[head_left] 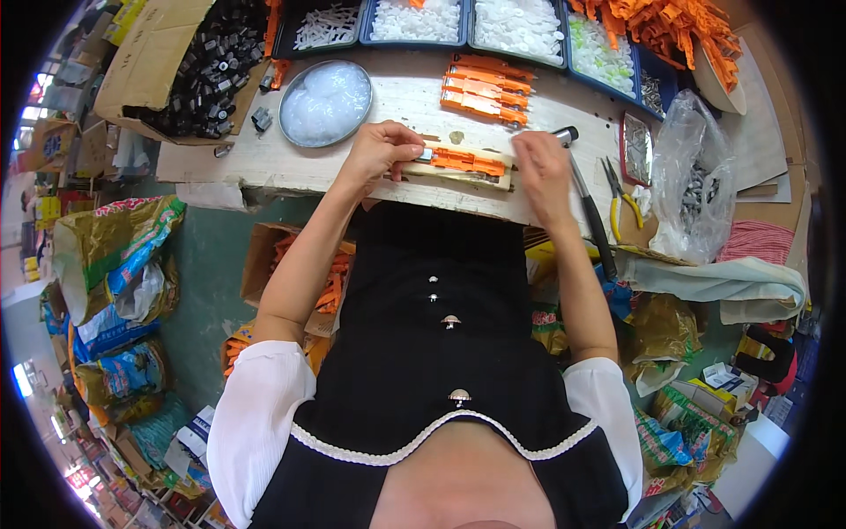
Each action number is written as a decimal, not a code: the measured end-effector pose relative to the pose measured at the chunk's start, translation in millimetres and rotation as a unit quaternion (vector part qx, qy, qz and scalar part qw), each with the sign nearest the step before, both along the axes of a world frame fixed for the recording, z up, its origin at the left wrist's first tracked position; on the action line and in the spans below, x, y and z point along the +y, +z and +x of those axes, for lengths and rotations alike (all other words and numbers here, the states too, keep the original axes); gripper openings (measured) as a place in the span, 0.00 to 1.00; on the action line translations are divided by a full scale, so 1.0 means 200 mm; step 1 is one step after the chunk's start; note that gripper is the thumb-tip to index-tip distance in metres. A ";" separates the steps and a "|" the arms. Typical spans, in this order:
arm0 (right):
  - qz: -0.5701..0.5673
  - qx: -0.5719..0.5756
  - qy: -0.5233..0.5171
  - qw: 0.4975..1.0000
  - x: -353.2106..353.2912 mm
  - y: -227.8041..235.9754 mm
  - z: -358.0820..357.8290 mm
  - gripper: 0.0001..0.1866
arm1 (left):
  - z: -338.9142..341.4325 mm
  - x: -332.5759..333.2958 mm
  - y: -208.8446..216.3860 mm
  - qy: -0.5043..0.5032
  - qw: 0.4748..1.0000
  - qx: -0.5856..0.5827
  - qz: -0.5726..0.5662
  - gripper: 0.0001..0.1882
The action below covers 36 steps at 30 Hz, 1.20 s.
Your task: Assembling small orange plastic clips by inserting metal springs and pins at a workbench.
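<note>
now orange piece (467, 160) on wooden jig (458, 175) between hands; left hand (381, 148) grip pinching its end; right hand (541, 172) grip pressed flat

Pale wooden surface (264, 159), worn. On it: round metal dish (325, 103) of clear bits at left; stack of orange plastic pieces (485, 91) in middle; wooden jig (458, 172) with one orange piece (467, 161) near front edge. Blue trays (493, 26) of white parts along back. Yellow-handled pliers (619, 198) and clear bag (696, 176) at right. Cardboard box (167, 70) of black parts at left.
</note>
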State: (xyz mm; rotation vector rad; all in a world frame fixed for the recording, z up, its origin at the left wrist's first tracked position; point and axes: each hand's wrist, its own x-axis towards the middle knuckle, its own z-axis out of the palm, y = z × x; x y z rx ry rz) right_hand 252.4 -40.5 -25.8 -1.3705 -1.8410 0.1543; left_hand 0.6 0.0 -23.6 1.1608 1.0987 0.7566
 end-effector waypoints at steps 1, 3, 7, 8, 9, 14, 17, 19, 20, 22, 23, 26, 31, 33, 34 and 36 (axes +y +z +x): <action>0.029 -0.023 -0.017 0.999 0.01 0.03 0.07 0.05 | 0.00 0.01 0.01 -0.015 0.999 0.025 0.013 0.04; -0.008 -0.036 -0.105 0.994 0.05 0.13 0.24 0.06 | 0.00 0.04 0.02 -0.041 0.991 0.102 0.081 0.05; -0.109 -0.207 -0.220 0.947 0.12 0.18 0.68 0.08 | 0.03 0.21 0.15 -0.062 0.914 0.287 0.279 0.08; -0.232 -0.284 -0.264 0.892 0.12 0.21 0.72 0.08 | 0.04 0.29 0.19 -0.037 0.894 0.317 0.313 0.09; -0.229 -0.285 -0.265 0.892 0.12 0.22 0.75 0.08 | 0.05 0.37 0.22 -0.019 0.884 0.339 0.321 0.11; -0.332 -0.346 -0.277 0.833 0.14 0.20 0.79 0.09 | 0.13 0.76 0.26 0.034 0.810 0.485 0.328 0.17; -0.331 -0.336 -0.311 0.825 0.19 0.15 0.79 0.09 | 0.18 0.87 0.19 0.012 0.759 0.521 0.390 0.20; -0.318 -0.332 -0.317 0.829 0.21 0.12 0.81 0.09 | 0.18 0.91 0.18 0.002 0.765 0.518 0.382 0.19; -0.305 -0.331 -0.320 0.834 0.21 0.11 0.82 0.09 | 0.18 0.92 0.18 -0.006 0.772 0.515 0.373 0.18; -0.297 -0.293 -0.305 0.856 0.21 0.11 0.84 0.08 | 0.16 0.96 0.15 0.007 0.780 0.495 0.383 0.17; -0.287 -0.255 -0.287 0.878 0.20 0.12 0.85 0.08 | 0.14 0.98 0.13 0.021 0.788 0.475 0.391 0.17; -0.239 -0.202 -0.258 0.914 0.19 0.09 0.90 0.07 | 0.12 1.01 0.11 0.035 0.775 0.452 0.440 0.11; -0.227 -0.148 -0.241 0.932 0.15 0.09 0.91 0.06 | 0.08 0.90 0.24 0.053 0.964 0.152 0.213 0.09; -0.222 -0.141 -0.237 0.935 0.14 0.06 0.92 0.06 | 0.05 0.88 0.24 0.070 0.985 -0.003 0.157 0.12; -0.210 -0.139 -0.239 0.938 0.14 0.03 0.93 0.06 | 0.05 0.85 0.25 0.070 0.985 -0.004 0.159 0.12; -0.198 -0.137 -0.240 0.941 0.13 0.01 0.94 0.07 | 0.05 0.75 0.26 0.070 0.984 -0.117 0.111 0.12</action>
